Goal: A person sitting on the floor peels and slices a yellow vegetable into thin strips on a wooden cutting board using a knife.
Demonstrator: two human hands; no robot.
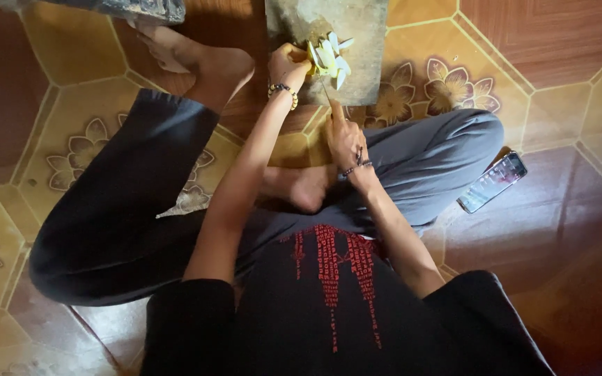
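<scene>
Cutting pale fruit slices [329,57] on a board [364,42]: left hand [287,66] gripped the fruit, right hand [345,138] held a knife [325,89]; fingertips best kept curled back.

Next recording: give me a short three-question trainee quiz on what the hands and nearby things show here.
1. True or false: the left hand rests on the pale yellow cut pieces on the wooden board.
2. Which thing lies on the floor beside the person's right knee? A) a bowl B) a phone C) a cup
3. Fill in: the right hand holds a thin ____ that points towards the cut pieces.

Key:
1. True.
2. B.
3. Blade; it looks like a knife, though it is too thin to tell for sure.
</scene>
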